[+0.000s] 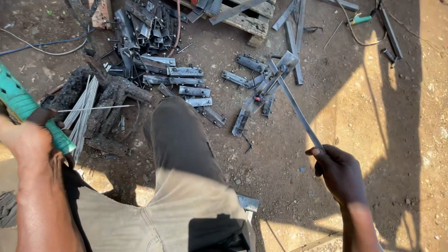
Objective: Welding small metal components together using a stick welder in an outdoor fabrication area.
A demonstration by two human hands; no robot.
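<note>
My bent knee in dusty khaki trousers (186, 186) sits closest. My left hand (28, 135) is closed round a green ribbed electrode holder (21, 105) with a thin welding rod (95, 108) pointing right. My right hand (340, 170) is clenched on a long flat steel strip (294, 105) whose far end rests on a small metal bracket (284, 63). Several finished-looking grey latch pieces (186, 81) lie grouped on the ground, so I judge the work partly done. The bare dirt floor (373, 102) is outdoors, sunlit, beside a wooden pallet (247, 21).
</note>
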